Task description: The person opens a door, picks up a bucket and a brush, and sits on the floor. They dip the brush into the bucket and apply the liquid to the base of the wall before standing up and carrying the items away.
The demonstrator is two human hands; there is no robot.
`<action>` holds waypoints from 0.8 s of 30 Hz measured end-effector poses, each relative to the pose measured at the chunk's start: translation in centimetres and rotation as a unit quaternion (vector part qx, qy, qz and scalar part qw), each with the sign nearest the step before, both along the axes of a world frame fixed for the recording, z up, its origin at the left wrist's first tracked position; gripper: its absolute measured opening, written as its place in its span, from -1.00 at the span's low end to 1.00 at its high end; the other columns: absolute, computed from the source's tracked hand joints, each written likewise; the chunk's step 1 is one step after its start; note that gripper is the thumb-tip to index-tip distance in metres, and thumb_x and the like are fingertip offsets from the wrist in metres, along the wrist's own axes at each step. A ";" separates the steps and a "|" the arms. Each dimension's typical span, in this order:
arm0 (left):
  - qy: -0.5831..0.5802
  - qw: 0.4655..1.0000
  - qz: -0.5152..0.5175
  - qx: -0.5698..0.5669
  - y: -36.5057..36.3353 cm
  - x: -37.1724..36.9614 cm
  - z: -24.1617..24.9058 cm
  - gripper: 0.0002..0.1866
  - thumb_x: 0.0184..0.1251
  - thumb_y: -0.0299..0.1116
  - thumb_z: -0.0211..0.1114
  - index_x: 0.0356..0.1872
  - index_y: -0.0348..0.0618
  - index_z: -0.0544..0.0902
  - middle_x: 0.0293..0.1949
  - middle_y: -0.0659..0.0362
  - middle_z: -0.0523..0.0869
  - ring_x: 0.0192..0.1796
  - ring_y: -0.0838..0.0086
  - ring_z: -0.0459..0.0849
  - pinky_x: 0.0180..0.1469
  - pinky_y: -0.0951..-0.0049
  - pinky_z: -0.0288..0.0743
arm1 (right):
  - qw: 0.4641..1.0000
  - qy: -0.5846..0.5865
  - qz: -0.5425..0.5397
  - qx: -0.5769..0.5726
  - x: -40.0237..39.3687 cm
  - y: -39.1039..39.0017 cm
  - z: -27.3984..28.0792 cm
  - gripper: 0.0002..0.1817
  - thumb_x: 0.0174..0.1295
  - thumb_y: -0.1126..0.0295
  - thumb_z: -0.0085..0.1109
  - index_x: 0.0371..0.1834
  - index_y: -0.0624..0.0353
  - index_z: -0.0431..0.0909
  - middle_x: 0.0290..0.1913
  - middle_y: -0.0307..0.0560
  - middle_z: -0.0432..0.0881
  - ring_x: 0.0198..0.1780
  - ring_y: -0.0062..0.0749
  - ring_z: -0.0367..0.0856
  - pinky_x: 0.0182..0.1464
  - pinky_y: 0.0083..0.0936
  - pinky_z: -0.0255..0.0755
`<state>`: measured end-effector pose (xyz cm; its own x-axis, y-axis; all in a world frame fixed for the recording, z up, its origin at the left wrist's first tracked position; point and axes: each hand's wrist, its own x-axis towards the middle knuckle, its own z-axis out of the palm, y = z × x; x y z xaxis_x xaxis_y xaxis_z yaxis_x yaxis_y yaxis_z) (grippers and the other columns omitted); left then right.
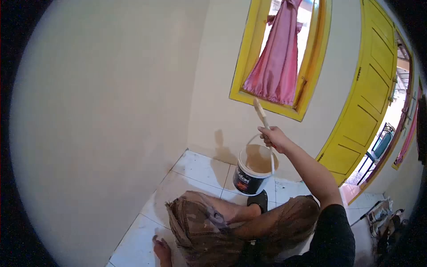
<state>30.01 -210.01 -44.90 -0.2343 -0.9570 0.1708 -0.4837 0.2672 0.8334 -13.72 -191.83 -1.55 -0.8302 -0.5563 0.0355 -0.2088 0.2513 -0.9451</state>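
My right hand (pixel 273 139) is closed around a paintbrush (pixel 259 109), its pale bristle end pointing up toward the window. The same fist also grips the white handle of a paint bucket (pixel 249 182), which hangs below it in front of my crossed legs. Light beige paint coats the inside of the bucket, and its dark label faces me. Low at the left, my left hand (pixel 162 250) rests by the white floor tiles (pixel 147 229) with its fingers apart, holding nothing.
Cream walls (pixel 111 111) meet in a corner ahead. A yellow-framed window (pixel 307 100) with a pink curtain (pixel 278 66) is above the bucket. An open yellow door (pixel 362 107) stands at right, a chair (pixel 380 144) beyond it. Assorted items (pixel 382 218) lie on the floor at lower right.
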 end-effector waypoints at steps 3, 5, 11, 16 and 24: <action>-0.068 0.983 -0.149 -0.078 -1.7 -2.0 -6.9 -0.84 0.24 -0.34 0.06 -0.24 -0.20 0.44 -0.67 0.06 0.43 -0.55 0.16 0.46 -0.47 0.26 0.33 | 0.999 0.026 -0.037 0.018 -1.1 1.1 -2.9 -0.65 0.13 0.12 0.17 -0.58 0.16 0.39 -0.66 -0.28 0.34 -0.69 -0.62 0.24 -0.67 -0.62 0.13; -0.067 0.958 -0.256 -0.113 -2.8 -2.6 -10.1 -0.84 0.24 -0.32 0.07 -0.40 -0.19 0.47 -0.66 0.10 0.45 -0.58 0.20 0.47 -0.50 0.27 0.32 | 0.997 0.036 -0.068 0.015 -2.1 1.5 -4.6 -0.65 0.13 0.12 0.16 -0.59 0.16 0.39 -0.67 -0.28 0.35 -0.70 -0.62 0.24 -0.67 -0.62 0.13; -0.149 0.927 -0.343 0.041 -1.9 -5.4 -5.8 -0.85 0.24 -0.32 0.07 -0.40 -0.19 0.48 -0.66 0.11 0.46 -0.58 0.23 0.47 -0.51 0.29 0.32 | 0.995 -0.005 -0.102 -0.016 -4.8 1.1 -6.2 -0.66 0.14 0.16 0.14 -0.65 0.12 0.38 -0.71 -0.31 0.34 -0.73 -0.65 0.23 -0.69 -0.62 0.14; -0.204 0.889 -0.398 0.096 -3.4 -9.8 -4.3 -0.85 0.23 -0.32 0.08 -0.41 -0.18 0.49 -0.65 0.11 0.47 -0.59 0.26 0.46 -0.52 0.30 0.32 | 0.981 0.123 -0.104 0.110 -8.1 0.4 -9.6 -0.62 0.17 0.17 0.13 -0.67 0.23 0.45 -0.73 -0.28 0.39 -0.66 -0.64 0.32 -0.60 -0.56 0.22; -0.291 0.791 -0.514 0.159 -6.2 -20.0 -3.7 -0.86 0.23 -0.33 0.09 -0.41 -0.18 0.50 -0.65 0.12 0.48 -0.60 0.30 0.46 -0.54 0.33 0.32 | 0.979 0.108 -0.077 0.156 -13.4 6.2 -11.2 -0.78 0.10 0.32 0.18 -0.46 0.31 0.57 -0.66 -0.20 0.52 -0.55 -0.70 0.40 -0.50 -0.57 0.33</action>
<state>10.06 -216.26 -48.58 -0.8675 -0.1831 -0.4625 -0.4733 0.5900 0.6541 -27.15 -185.65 -12.75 -0.8967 -0.4376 0.0668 -0.3320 0.5651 -0.7553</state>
